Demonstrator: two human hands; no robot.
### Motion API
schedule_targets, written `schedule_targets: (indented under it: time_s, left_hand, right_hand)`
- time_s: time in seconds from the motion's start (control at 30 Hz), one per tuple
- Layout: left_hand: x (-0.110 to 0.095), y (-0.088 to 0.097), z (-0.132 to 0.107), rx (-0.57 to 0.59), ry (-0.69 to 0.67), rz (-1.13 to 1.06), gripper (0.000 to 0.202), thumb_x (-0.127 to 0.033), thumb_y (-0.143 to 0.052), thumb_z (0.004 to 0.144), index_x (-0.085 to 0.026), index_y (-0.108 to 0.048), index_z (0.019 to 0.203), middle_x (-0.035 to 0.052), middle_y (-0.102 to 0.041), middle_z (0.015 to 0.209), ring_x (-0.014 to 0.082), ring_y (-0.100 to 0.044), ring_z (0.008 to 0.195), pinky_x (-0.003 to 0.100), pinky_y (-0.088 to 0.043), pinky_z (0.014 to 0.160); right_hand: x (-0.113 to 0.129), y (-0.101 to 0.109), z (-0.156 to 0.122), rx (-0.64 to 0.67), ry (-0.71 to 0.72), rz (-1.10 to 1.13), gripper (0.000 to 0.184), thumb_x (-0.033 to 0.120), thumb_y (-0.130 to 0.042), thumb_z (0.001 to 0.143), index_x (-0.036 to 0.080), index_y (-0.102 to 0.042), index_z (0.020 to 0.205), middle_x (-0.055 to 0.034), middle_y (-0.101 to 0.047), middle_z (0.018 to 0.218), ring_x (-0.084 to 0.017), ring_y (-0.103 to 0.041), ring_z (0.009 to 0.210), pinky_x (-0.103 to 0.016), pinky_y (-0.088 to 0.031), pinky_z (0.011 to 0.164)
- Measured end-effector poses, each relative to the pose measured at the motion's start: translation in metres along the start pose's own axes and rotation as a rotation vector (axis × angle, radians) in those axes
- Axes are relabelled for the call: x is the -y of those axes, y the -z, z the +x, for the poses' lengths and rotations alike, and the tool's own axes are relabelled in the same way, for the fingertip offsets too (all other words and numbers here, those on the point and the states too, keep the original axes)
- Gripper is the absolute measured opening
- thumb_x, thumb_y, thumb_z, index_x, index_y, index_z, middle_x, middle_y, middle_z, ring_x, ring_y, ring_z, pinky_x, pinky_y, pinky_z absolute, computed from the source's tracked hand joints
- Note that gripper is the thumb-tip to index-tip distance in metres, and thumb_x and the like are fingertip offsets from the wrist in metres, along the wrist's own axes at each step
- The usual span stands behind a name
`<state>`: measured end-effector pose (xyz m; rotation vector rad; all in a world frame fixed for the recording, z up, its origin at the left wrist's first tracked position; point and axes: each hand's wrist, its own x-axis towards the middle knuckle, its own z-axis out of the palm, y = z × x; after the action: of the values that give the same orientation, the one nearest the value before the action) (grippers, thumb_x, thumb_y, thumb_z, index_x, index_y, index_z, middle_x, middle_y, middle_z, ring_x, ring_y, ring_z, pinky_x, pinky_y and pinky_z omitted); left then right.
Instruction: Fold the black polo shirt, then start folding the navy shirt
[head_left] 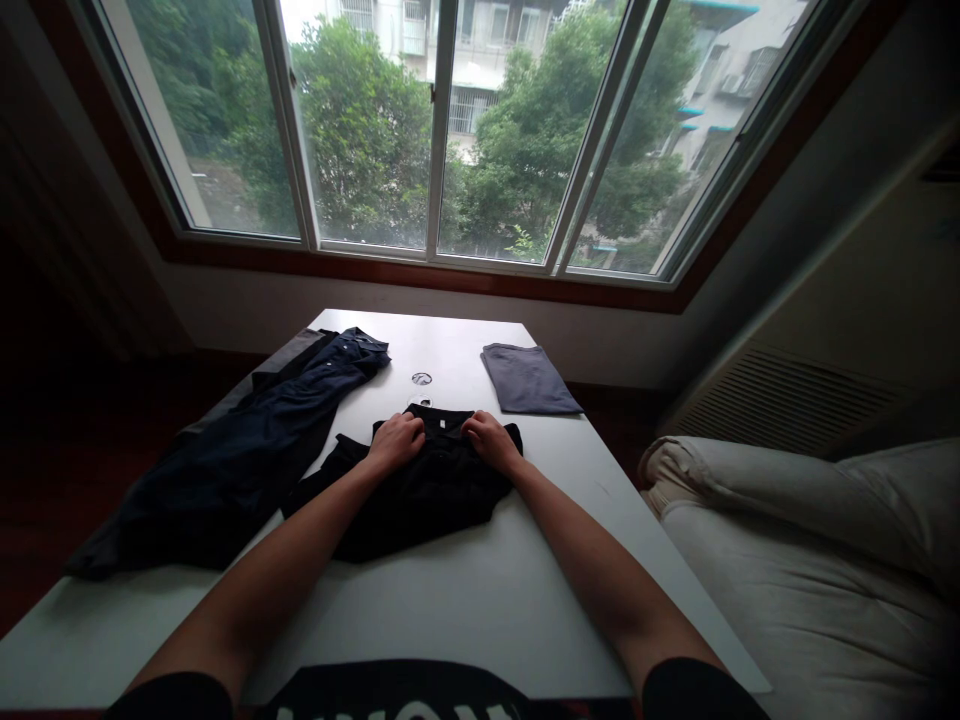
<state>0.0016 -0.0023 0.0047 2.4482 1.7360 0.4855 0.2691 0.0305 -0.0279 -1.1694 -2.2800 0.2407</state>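
A black garment (427, 500) lies crumpled on the white table (450, 610) in front of me, with a small white label inside its far edge. My left hand (399, 440) is closed on that edge, left of the label, fingers curled into the cloth. On the other side of the label, my right hand (489, 440) pinches the same edge. Both forearms reach forward over the tabletop. Part of the garment spreads out to the left, beneath my left forearm. Dark cloth makes its folds hard to make out.
Dark blue and grey clothes (247, 450) are laid along the table's left side, some over its edge. A folded grey cloth (531, 378) lies at the far right. Two small round objects (421, 379) sit beyond the garment. A pale sofa (810, 540) stands right, a window (442, 140) ahead.
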Motion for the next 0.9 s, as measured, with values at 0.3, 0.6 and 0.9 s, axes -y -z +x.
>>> schedule_targets:
  time_s: [0.3,0.6,0.9]
  left_hand:
    - [0.0,0.0,0.0,0.0,0.002,-0.01,0.02,-0.032,-0.052,0.1,-0.025,-0.07,0.099,0.0072,-0.067,0.107,0.0253,-0.06,0.105,0.036,-0.046,0.09]
    - [0.005,-0.004,0.002,-0.038,0.039,-0.053,0.017,-0.033,-0.054,0.099,-0.025,-0.069,0.101,0.0077,-0.064,0.113,0.0261,-0.057,0.111,0.037,-0.044,0.098]
    - [0.047,-0.003,0.015,0.006,0.253,-0.01,0.052,-0.044,-0.064,0.089,-0.023,-0.06,0.136,0.013,-0.069,0.123,0.0315,-0.061,0.117,0.039,-0.045,0.098]
  right_hand:
    - [-0.001,-0.001,0.001,-0.003,0.009,-0.017,0.021,0.008,-0.058,0.093,0.024,-0.071,0.098,-0.0044,-0.061,0.103,-0.02,-0.057,0.1,-0.03,-0.046,0.088]
    - [-0.008,0.0,0.001,-0.191,-0.129,-0.12,0.015,0.016,-0.059,0.095,0.023,-0.07,0.104,-0.0082,-0.064,0.105,-0.024,-0.057,0.104,-0.034,-0.044,0.096]
    - [-0.033,0.004,-0.004,-0.153,-0.372,-0.232,0.03,0.042,-0.077,0.088,0.022,-0.07,0.108,-0.0119,-0.068,0.098,-0.026,-0.061,0.095,-0.032,-0.045,0.083]
